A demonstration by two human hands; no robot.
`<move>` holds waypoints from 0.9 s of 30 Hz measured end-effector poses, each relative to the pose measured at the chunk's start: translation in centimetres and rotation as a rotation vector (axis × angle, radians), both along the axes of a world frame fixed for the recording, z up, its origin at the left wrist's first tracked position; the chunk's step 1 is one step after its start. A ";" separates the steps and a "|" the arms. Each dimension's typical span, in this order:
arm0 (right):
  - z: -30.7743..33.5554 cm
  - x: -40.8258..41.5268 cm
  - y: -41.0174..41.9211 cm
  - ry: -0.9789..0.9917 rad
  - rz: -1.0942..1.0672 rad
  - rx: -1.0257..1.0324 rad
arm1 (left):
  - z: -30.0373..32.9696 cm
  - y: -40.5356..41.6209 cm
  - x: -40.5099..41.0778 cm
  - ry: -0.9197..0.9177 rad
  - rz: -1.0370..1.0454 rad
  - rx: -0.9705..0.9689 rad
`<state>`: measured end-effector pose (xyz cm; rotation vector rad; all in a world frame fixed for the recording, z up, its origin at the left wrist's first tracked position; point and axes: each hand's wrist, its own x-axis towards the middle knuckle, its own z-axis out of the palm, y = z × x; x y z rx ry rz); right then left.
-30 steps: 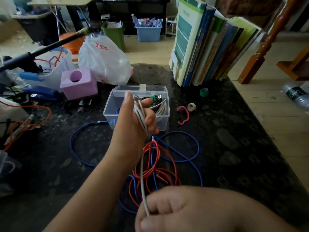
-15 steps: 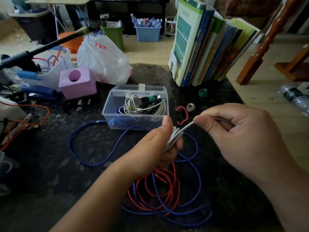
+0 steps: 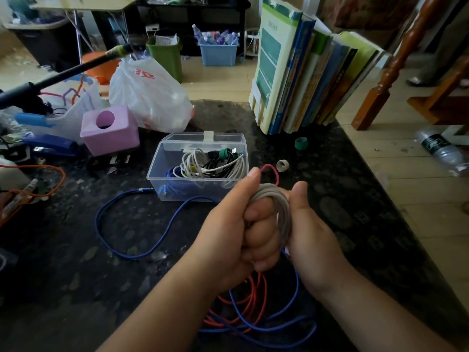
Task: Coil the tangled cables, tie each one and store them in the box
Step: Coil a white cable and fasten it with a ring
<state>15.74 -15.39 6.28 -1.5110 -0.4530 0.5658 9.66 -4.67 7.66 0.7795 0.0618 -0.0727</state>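
Near the middle of the dark table (image 3: 76, 250), a little toward 5 o'clock, the person holds a white cable (image 3: 278, 201) that is wound into a small coil. The left hand (image 3: 236, 229) has its fingers curled through the loops and its thumb raised at the top of the coil. The right hand (image 3: 307, 229) closes on the outer side of the same coil, thumb up at 12 o'clock; its fingers are hidden behind the coil.

The coil is not tied yet, so the danger is that the loops spring open. If either hand loosens to reach for a tie, the stiff turns could slip off the left fingers and fall onto the blue cable (image 3: 121, 247) and the orange cable (image 3: 256, 298) at 6 o'clock, and tangle again. The red tie (image 3: 272, 172) lies at 12 o'clock from the hands, just beside the clear box (image 3: 162, 171), which stands at 11 o'clock with coiled cables already inside. Reaching over could also pull the loose end, which cannot be seen.

Both forearms come in from 6 o'clock and meet, wrists close together.
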 end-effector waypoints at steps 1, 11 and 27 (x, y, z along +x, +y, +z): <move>0.0 -0.1 -0.1 0.027 0.013 0.016 | 0.0 -0.1 0.1 -0.012 0.004 -0.022; -1.6 -1.9 0.6 0.036 -0.021 0.111 | 0.0 -0.3 0.8 0.047 0.219 -0.036; -1.4 0.6 0.0 -0.193 -0.034 -0.215 | -1.8 1.2 1.4 0.163 0.305 0.384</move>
